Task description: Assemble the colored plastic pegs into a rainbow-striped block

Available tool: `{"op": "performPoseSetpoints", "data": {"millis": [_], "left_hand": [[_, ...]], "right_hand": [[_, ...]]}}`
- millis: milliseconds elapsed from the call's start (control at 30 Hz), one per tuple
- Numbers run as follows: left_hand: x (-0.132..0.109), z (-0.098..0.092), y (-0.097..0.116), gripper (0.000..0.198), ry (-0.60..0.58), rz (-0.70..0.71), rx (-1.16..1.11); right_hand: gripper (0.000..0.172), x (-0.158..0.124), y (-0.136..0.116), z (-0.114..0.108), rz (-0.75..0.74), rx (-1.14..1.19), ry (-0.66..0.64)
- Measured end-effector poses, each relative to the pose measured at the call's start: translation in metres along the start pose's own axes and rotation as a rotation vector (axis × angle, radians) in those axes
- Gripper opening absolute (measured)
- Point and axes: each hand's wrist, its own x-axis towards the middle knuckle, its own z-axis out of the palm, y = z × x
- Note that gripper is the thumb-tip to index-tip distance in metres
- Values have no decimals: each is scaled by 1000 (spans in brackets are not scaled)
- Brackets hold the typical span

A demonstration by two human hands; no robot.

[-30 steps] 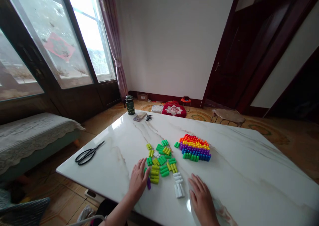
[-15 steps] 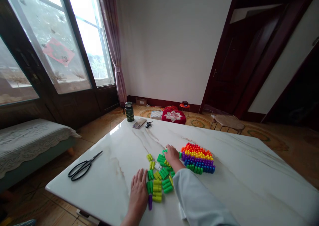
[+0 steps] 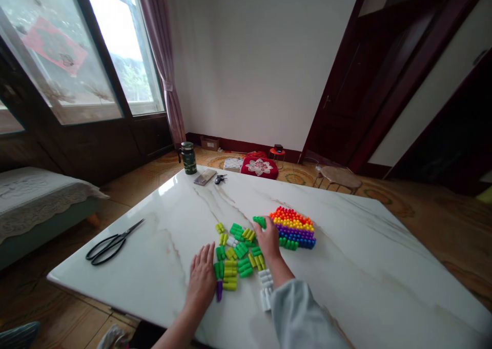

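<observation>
My left hand (image 3: 202, 277) lies flat on the white table, fingers stretched out, its fingertips beside a green piece (image 3: 219, 270) with a purple piece (image 3: 219, 290) below it. In the fingers of my right hand (image 3: 269, 238) is a green ribbed plastic block (image 3: 259, 221). Between the hands lie loose green blocks (image 3: 245, 268), yellow-green blocks (image 3: 230, 270) and a white one (image 3: 232, 241). White blocks (image 3: 265, 289) sit near my right wrist. Just right of that hand stands a bank of knobbed pieces (image 3: 295, 227) in red, orange, yellow, purple, blue and green rows.
Black-handled scissors (image 3: 114, 243) lie on the left of the marbled table (image 3: 161, 282). At its far corner are a dark green flask (image 3: 188, 158), a phone (image 3: 205, 177) and keys (image 3: 220, 179). A stool (image 3: 338, 177) stands beyond the table.
My right hand has gone from reaching over the loose blocks to holding a green block beside the coloured rows. White blocks near my wrist have come into view. The camera view has shifted.
</observation>
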Motion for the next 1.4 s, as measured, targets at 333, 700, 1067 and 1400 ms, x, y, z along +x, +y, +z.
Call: {"op": "performPoseSetpoints", "data": {"millis": [333, 700, 1067, 1400], "left_hand": [[3, -1, 0, 55, 8, 36, 85], [3, 3, -5, 51, 24, 69, 114], [4, 1, -3, 52, 18, 60, 121], [3, -2, -1, 51, 10, 61, 135]], "right_hand": [[21, -91, 127, -91, 183, -15, 276], [30, -52, 134, -80, 190, -204, 270], [42, -50, 124, -65, 404, -318, 218], [20, -39, 142, -93, 441, -215, 87]]}}
